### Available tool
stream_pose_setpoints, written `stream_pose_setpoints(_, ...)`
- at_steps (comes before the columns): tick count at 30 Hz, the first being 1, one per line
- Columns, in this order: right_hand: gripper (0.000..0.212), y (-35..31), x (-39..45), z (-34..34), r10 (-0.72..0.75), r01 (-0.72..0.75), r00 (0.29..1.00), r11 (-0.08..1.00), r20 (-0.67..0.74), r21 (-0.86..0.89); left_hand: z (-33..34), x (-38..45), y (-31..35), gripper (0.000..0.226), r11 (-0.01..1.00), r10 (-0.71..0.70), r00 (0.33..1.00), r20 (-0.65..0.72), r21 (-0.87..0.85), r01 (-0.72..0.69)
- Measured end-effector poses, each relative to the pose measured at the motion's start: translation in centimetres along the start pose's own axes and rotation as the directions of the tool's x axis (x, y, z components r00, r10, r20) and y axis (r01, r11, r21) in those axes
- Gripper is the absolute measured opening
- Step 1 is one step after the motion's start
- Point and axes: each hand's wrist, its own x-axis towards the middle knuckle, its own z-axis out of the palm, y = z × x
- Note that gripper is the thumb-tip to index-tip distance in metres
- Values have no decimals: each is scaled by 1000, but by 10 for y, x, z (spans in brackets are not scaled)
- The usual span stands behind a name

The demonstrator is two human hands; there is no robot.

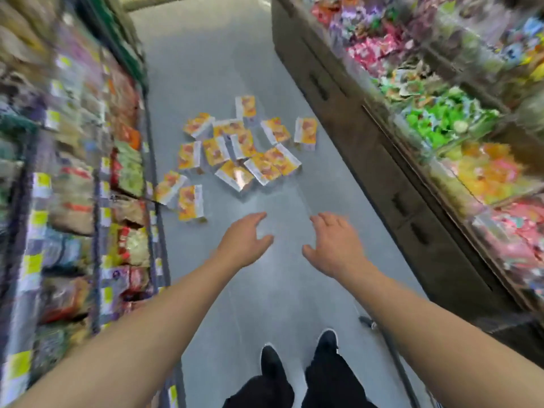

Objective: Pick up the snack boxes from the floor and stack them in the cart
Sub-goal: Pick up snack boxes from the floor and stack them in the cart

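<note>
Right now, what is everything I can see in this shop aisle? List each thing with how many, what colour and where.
snack boxes: roughly sixteen, yellow-orange and white, scattered on the floor ahead
floor: one, grey, down the aisle's middle
left shelves: one run, mixed-colour packets, yellow price tags, blurred
right display: one run, pink, green and yellow sweets above dark drawers
metal bar: one, dark, low right, maybe the cart
shoes: two, black, bottom centre
left hand: open, empty, reaching forward
right hand: open, empty, reaching forward
</note>
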Motion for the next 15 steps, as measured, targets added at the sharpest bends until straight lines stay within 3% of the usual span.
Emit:
stream_pose_setpoints(6,66,-84,114,-11,-186,190,980,981,69,-42,-67,43,-92,63,972,-211,973,-92,-123,199)
stream_pose_setpoints(15,66,-155,291,-18,-386,404,904,912,187,-71,-131,141,-175,62,891,-430,887,-170,-236,387)
